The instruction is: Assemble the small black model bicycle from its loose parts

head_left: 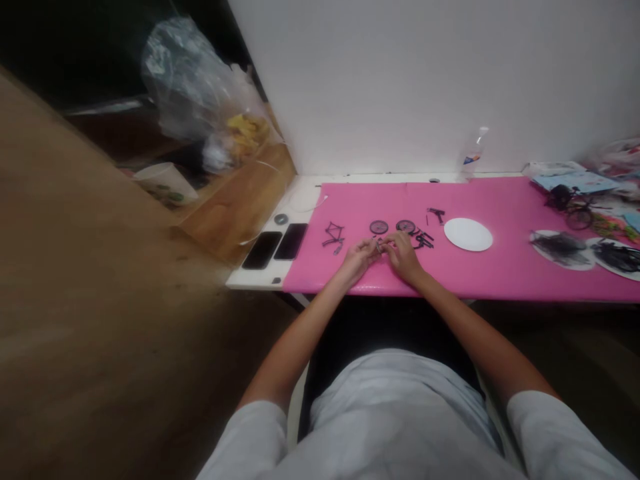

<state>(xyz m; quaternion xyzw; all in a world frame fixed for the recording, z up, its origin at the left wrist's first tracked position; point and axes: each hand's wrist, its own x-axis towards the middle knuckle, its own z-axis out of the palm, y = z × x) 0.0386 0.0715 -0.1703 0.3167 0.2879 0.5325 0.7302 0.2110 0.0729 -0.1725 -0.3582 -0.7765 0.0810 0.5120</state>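
Fingers (371,245) | left hand (359,259), right hand (404,259): pinched on small blurred part (379,247) | pink mat (360,203) beneath

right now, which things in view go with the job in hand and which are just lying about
Seem part of the job:
small part, between left hand and right hand
wheels
frame
black parts

Apparently just lying about:
phones
bottle
clear bag
cup
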